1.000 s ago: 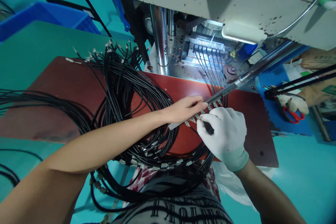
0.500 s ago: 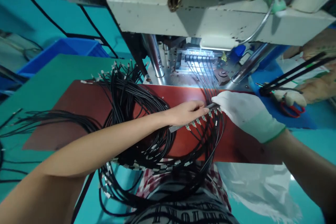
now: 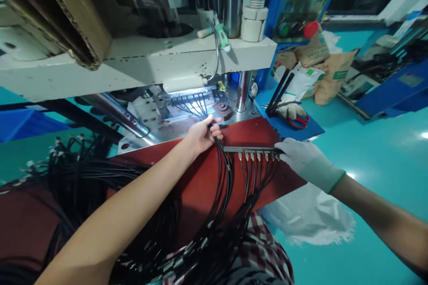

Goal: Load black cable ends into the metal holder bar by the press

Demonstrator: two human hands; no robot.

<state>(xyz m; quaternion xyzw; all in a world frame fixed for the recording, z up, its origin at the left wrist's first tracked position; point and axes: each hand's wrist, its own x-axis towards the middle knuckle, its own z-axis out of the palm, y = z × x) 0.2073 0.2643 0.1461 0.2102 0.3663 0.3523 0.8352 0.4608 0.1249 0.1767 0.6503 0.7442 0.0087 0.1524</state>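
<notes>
Far side of the scene is filled by a grey-white press machine; its upper parts are cut off by the frame edge. A cardboard sheet is leaned against it at far left. A red board is laid on the table below the press; its near edge is hidden under the forearm and cables.

A large tangle of black cables is spread over the left of the board; individual strands cannot be separated, and the left end is blurred. A white sack is seen below the board's right edge, near right. Brown paper bags with green printing are stacked far right; the writing is too small to be read. No legible label is made out on the blue control panel, where a red button is seen.

The bare left hand is closed on a bundle of cables at the far edge of the board, just before the lit fixture. The gloved right hand is closed on the right end of a metal bar, fingertips pinched on it; the grip surface itself is hidden by the glove. A row of small connectors is hung along the bar, each with a black lead dropping toward the near side. Red-handled scissors are lain on a blue mat, far right of the bar.
</notes>
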